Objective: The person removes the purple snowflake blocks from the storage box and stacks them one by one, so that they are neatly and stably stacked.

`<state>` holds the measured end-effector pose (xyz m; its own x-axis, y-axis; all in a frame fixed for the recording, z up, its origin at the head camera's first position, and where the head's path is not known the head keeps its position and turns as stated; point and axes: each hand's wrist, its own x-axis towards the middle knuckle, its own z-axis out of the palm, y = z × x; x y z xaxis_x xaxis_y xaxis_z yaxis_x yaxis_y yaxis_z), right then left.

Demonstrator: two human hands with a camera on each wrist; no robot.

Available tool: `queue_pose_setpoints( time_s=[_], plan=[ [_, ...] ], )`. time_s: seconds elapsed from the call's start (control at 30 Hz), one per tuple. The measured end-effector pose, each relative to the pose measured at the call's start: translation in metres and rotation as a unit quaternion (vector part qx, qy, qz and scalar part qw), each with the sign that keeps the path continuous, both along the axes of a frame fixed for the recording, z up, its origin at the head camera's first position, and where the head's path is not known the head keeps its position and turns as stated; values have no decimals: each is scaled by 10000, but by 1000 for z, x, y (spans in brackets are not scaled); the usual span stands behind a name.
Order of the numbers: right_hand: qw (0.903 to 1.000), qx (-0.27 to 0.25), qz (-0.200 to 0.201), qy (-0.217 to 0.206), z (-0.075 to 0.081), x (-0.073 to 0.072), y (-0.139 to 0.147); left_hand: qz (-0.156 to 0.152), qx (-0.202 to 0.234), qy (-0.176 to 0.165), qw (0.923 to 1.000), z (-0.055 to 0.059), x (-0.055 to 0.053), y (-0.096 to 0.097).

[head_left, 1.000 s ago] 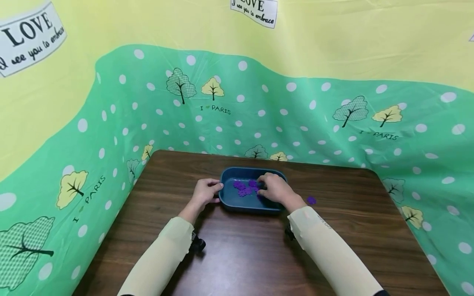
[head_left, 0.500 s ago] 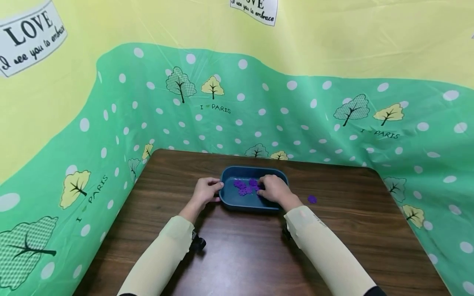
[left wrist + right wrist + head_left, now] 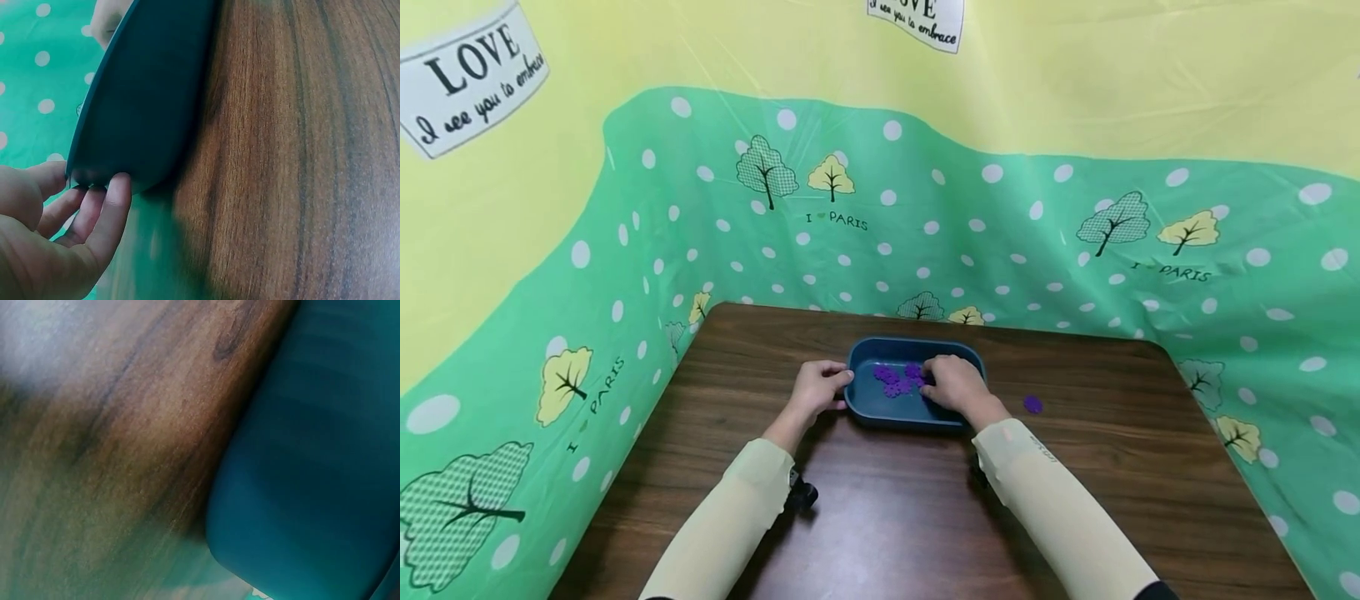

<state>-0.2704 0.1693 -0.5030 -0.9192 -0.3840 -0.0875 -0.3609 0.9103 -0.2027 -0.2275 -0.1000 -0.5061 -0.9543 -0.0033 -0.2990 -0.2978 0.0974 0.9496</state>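
Note:
A blue rectangular tray [image 3: 902, 414] with rounded corners stands on the table. My left hand [image 3: 814, 390] holds its left end, thumb at the rim and fingers against the outer wall; the left wrist view shows the fingertips [image 3: 119, 190] on that wall. Inside lie several small purple notched discs [image 3: 892, 382], flat and flower-like. My right hand [image 3: 958, 385] reaches over the near right side, fingers bent down among the discs on the right. Its fingertips are partly hidden, so a grip on a disc cannot be made out. The right wrist view has only the tray's outer wall [image 3: 306, 469].
One more purple disc [image 3: 1033, 404] lies on the brown wooden table [image 3: 880, 517], right of the tray. A green and yellow printed curtain [image 3: 880, 250] hangs behind and beside the table. A small black wrist camera [image 3: 802, 496] sits under the left sleeve.
My right hand shifts very slightly within the tray and its forearm moves a little left. My left hand and the tray stay practically still. The view turns slightly.

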Motion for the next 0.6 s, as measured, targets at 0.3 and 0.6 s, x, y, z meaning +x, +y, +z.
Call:
queue_pose_setpoints(
  time_s=[0.3,0.6],
  plan=[
    [9999,0,67,104,0,1,2,13,144,-41,9999,-3,-1,1],
    [9983,-569,83,-17,5,2,10,-6,61,-62,10000,-2,-1,0]
  ],
)
